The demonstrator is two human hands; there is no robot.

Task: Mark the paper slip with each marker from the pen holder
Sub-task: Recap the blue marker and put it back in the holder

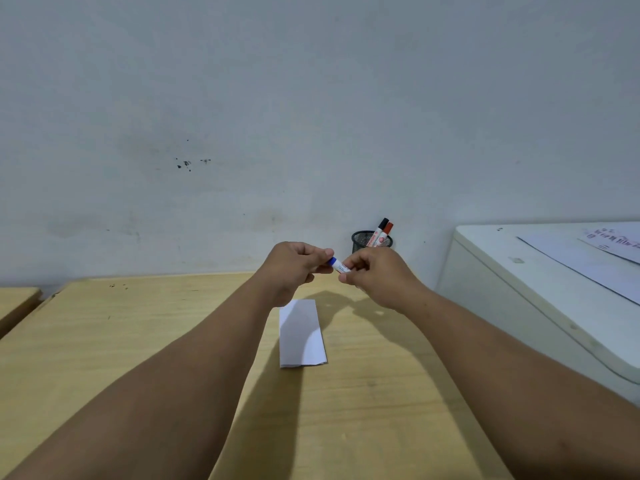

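Observation:
A blue marker [338,266] with a white barrel is held in the air between both hands, above the far end of the table. My left hand [294,268] pinches its blue cap end. My right hand [374,275] grips the barrel. A white paper slip [301,334] lies flat on the wooden table [138,341] below and just in front of the hands, unmarked as far as I can see. A black mesh pen holder [360,239] stands at the wall behind my right hand, holding a black marker [380,230] and a red marker [387,232].
A white cabinet [519,299] with paper sheets [595,261] on top stands close on the right. A grey wall rises right behind the table. A second wooden table edge [17,303] shows at the far left.

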